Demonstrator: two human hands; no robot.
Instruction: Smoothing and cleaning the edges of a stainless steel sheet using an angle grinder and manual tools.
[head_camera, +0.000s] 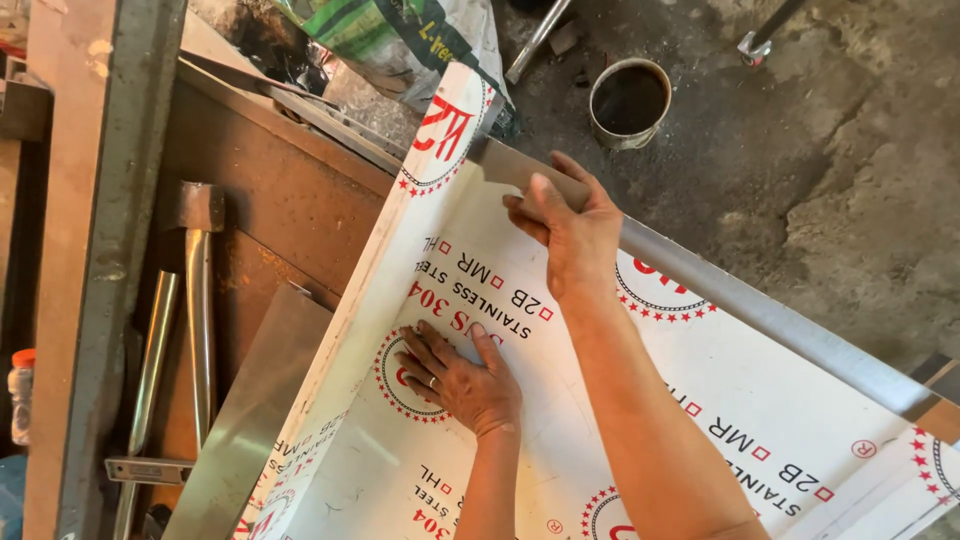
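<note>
Pressing down with our left hand (458, 378), we have the palm flat and the fingers (425, 345) spread wide on the white film-covered metal sheet (560, 420) — nothing gripped there, just weight on the panel. The sheet is folded into a trough, and its long axis runs from the upper left, near the crumpled sack (400, 35), down toward the lower right corner of our view. Our right hand (570, 225) is the farther one out, up on the bare steel edge (760, 310) of the raised flange — fingers curled over the top, thumb tucked behind, a closed hold on that lip. So the flange lies just beyond and to the right of the left hand, and the right arm crosses above the sheet to reach it. Off to the left, a hammer (200, 290) rests in the rusty steel rack (100, 250); a tin can (628, 102) stands on the concrete floor (840, 170), well apart from us.
</note>
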